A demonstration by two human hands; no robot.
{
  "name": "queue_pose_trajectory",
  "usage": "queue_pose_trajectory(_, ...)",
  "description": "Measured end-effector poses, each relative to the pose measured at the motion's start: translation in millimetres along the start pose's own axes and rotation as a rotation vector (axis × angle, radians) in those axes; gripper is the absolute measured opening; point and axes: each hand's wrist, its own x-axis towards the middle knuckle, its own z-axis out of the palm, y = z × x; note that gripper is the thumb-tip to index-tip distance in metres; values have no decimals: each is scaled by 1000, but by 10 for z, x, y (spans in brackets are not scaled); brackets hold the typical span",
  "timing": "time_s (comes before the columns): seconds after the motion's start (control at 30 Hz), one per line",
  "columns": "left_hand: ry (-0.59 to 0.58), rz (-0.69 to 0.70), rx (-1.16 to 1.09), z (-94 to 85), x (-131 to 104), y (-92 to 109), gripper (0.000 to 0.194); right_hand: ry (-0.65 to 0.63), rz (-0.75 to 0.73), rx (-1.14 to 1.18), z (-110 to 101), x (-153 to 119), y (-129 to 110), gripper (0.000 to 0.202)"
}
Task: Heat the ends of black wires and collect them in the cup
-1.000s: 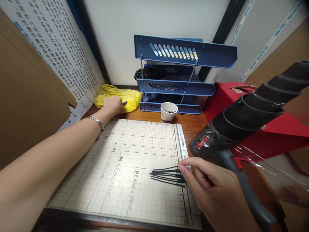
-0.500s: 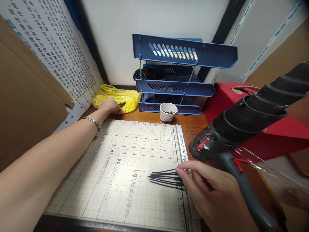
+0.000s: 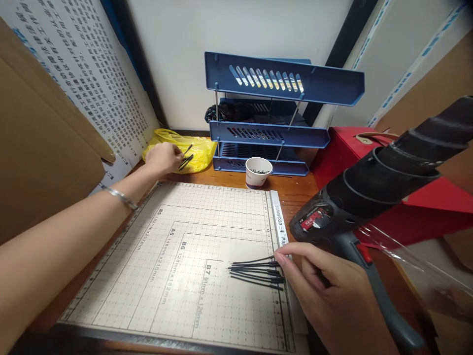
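Observation:
My left hand (image 3: 163, 158) is closed at the yellow plastic bag (image 3: 201, 150), and a thin black wire sticks out from its fingertips. Several more short black wires (image 3: 185, 161) lie on the bag beside it. With thumb and index finger, my right hand (image 3: 328, 291) pinches the end of one black wire. That wire is the uppermost of a fanned row of black wires (image 3: 254, 272) with small bare tips pointing left, on the gridded paper cutter board (image 3: 214, 212).
A paper cup (image 3: 257, 173) with small dark bits stands behind the board, before a blue tiered tray (image 3: 269, 135). A heat gun (image 3: 354, 197) lies at right, near a red box (image 3: 340, 143). Cardboard (image 3: 44, 123) stands at left.
My left hand has lifted slightly from the bag, and a black wire now shows at its fingertips. My right hand keeps its pinch, shifted very slightly right in view.

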Motion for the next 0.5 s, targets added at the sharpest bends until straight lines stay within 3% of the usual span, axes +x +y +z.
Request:
queue_pose_trajectory(0.07, -40, 114, -38, -66, -282, 199, 28, 24, 29, 20, -1, 0, 14, 21)
queue_pose_trajectory(0.2, -142, 457, -98, -98, -1141, 646, 18, 73, 83, -22, -18, 25, 71, 22)
queue_pose_trajectory(0.3, -38, 807, 13, -39, -1661, 832, 18, 49, 82, -93, -38, 34, 112, 21)
queue_pose_trajectory(0.4, 71, 942, 121, 43, -1860, 874, 11, 2, 71, -128, -33, 20, 129, 21)
queue_pose_trajectory(0.5, 60, 918, 81, 86, -1872, 855, 12, -29, 73, -118, -8, 44, 108, 22)
